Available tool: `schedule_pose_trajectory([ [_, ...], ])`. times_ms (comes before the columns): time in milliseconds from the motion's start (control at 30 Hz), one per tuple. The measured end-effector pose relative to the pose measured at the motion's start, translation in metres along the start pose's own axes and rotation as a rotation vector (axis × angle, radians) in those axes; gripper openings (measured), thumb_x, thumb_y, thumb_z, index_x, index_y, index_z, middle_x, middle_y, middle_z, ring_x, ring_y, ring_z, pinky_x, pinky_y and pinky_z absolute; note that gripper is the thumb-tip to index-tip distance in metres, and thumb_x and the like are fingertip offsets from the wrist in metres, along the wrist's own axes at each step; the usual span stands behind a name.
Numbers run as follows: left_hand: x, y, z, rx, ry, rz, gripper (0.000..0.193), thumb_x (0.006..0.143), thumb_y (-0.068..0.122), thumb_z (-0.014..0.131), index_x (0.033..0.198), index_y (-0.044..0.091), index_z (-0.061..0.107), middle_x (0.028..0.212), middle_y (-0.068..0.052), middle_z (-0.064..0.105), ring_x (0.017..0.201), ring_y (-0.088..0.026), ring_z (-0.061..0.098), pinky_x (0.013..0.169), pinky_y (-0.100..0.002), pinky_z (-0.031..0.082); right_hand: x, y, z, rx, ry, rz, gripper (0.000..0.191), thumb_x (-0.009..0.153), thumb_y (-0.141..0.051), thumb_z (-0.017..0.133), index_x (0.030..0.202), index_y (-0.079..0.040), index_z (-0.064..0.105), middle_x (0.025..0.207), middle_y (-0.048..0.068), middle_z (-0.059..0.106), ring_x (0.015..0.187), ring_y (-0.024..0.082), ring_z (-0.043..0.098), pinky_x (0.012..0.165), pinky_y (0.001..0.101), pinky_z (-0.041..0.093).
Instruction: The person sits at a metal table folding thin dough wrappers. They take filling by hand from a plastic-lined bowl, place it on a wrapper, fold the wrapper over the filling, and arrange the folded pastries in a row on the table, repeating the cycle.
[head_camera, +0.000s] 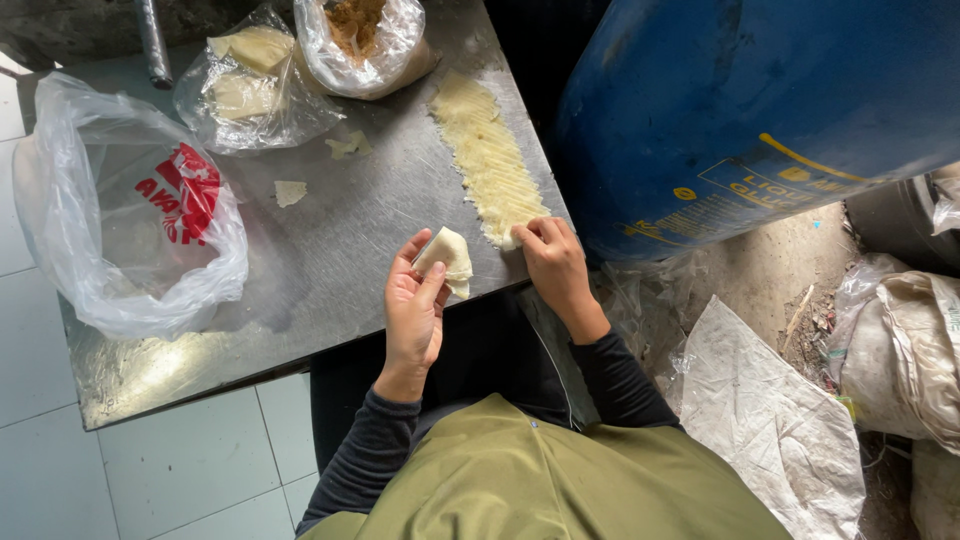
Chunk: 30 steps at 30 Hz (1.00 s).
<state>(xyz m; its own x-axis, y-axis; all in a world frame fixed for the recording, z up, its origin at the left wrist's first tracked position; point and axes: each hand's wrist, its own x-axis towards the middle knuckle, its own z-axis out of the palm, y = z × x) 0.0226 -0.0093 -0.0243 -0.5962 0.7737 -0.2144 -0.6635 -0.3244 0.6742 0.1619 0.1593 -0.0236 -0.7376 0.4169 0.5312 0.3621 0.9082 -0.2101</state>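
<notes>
Surface: scratched steel table (330, 250), pale tiled floor below.
Left hand (415, 310): I'm clasping 1 folded dough piece (447, 258).
Right hand (555, 265): fingertips pinched together on the dough row (490, 160).

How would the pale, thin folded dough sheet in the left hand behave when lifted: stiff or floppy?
Probably floppy: the pale folded dough sheet drapes over the left hand. Likely light, since fingertips alone carry it. Possibly tear-prone, being as thin as the overlapped row of sheets on the metal table.

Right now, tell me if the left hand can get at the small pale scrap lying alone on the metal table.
Probably yes. The left hand holds a pale folded piece, but the scrap lies on bare table with nothing between; the white plastic bag sits off to the side.
</notes>
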Motion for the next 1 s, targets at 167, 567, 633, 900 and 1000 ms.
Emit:
schedule_pose_trajectory([
  [167, 0.0, -0.001, 0.001, 0.002, -0.025, 0.012, 0.046, 0.101, 0.001, 0.057, 0.146, 0.006, 0.047, 0.125, -0.009, 0.066, 0.112, -0.014, 0.066, 0.097, -0.03, 0.057, 0.006, 0.002, -0.008, 0.01, -0.059, -0.055, 0.024, 0.087, 0.003, 0.067, 0.109, -0.004, 0.074, 0.099, 0.009, 0.065, 0.096, 0.027, 0.063, 0.084, 0.0362, 0.055],
  [567, 0.005, -0.027, 0.018, 0.091, -0.183, 0.133, 0.041, 0.102, -0.001, 0.06, 0.142, 0.005, 0.053, 0.129, -0.009, 0.062, 0.113, -0.015, 0.064, 0.095, -0.031, 0.057, -0.024, -0.007, 0.01, 1.751, -0.35, 0.797, 0.039, 0.097, -0.02, 0.061, 0.132, -0.005, 0.061, 0.116, 0.002, 0.071, 0.105, 0.013, 0.068, 0.093, 0.0304, 0.056],
  [633, 0.003, -0.028, 0.02, 0.268, -0.201, 0.259, 0.038, 0.104, -0.002, 0.066, 0.142, 0.002, 0.058, 0.125, -0.009, 0.062, 0.11, -0.013, 0.062, 0.096, -0.029, 0.054, -0.037, -0.006, 0.021, 1.979, -0.374, 0.766, 0.028, 0.107, -0.013, 0.064, 0.132, -0.001, 0.06, 0.117, 0.006, 0.069, 0.104, 0.015, 0.067, 0.092, 0.0318, 0.055],
  [900, 0.008, -0.011, 0.019, 0.754, -0.002, 0.246, 0.032, 0.095, 0.012, 0.076, 0.125, 0.003, 0.068, 0.109, -0.01, 0.078, 0.094, -0.014, 0.075, 0.082, -0.029, 0.062, -0.038, 0.008, 0.026, 1.832, -0.222, 0.822, 0.022, 0.101, -0.008, 0.064, 0.121, -0.001, 0.068, 0.11, 0.008, 0.073, 0.096, 0.015, 0.07, 0.084, 0.0303, 0.057],
  [1000, 0.007, -0.018, 0.018, 0.837, -0.005, 0.344, 0.037, 0.094, 0.014, 0.076, 0.128, 0.003, 0.065, 0.124, -0.01, 0.069, 0.108, -0.016, 0.068, 0.089, -0.033, 0.059, -0.035, 0.007, 0.019, 1.802, -0.166, 0.815, 0.017, 0.103, -0.006, 0.065, 0.118, 0.0, 0.069, 0.105, 0.008, 0.074, 0.092, 0.014, 0.07, 0.082, 0.0297, 0.057],
])
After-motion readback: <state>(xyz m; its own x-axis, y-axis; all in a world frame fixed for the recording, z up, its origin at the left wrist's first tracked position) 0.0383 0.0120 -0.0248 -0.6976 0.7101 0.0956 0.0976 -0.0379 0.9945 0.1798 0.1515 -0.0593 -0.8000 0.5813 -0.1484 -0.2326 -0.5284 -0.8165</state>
